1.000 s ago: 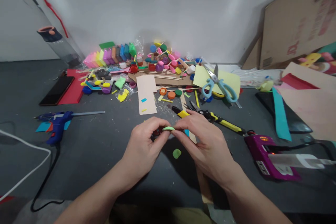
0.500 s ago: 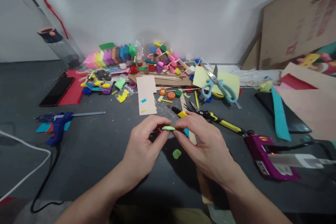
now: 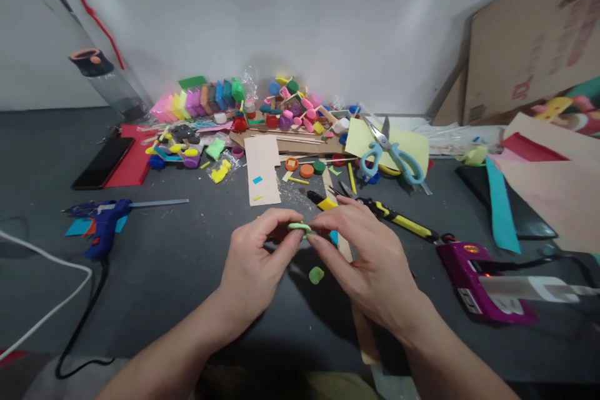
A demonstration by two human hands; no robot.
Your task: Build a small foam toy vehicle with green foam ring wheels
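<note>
Since the earlier frames the hands had barely shifted; the pale green strip (image 3: 300,226) had curled a little at its right end. It was pinched between the fingertips of the left hand (image 3: 255,262) and the right hand (image 3: 363,256), both closed narrowly on it, and was held just above and slightly left of the green lump (image 3: 315,274) lying on the dark table (image 3: 187,281). Beyond the lump, to its right, lay the yellow-handled pliers (image 3: 398,220); farther right of it sat the purple glue gun (image 3: 473,275). Behind the lump and to its left lay a cardboard strip (image 3: 262,169), and far left of it the blue glue gun (image 3: 105,219).
</note>
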